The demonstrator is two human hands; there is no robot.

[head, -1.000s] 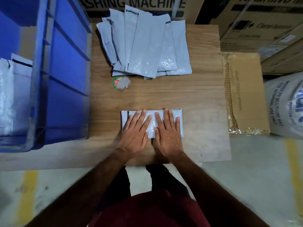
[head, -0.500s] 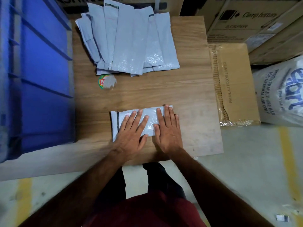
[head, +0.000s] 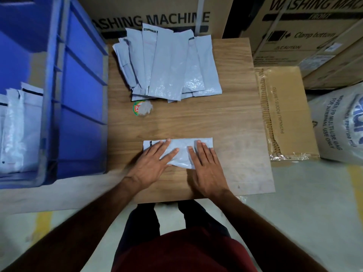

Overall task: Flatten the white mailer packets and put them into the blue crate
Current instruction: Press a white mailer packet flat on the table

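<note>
One white mailer packet [head: 182,152] lies crosswise on the near half of the wooden table [head: 225,118]. My left hand [head: 152,163] presses flat on its left part, fingers straight and spread. My right hand [head: 206,165] presses flat on its right part. A fanned pile of several white mailer packets [head: 167,63] lies at the table's far edge. The blue crate [head: 78,95] stands on the floor to the left, with flat mailer packets [head: 19,126] inside it.
A round sticker [head: 142,108] lies on the table just below the pile. Large cardboard boxes [head: 157,16] stand behind the table, a smaller taped carton [head: 284,114] sits to its right, and a white woven sack [head: 337,124] lies beyond that.
My two hands have slid apart along the packet, the left toward its left end and the right toward its right end. The camera view has shifted.
</note>
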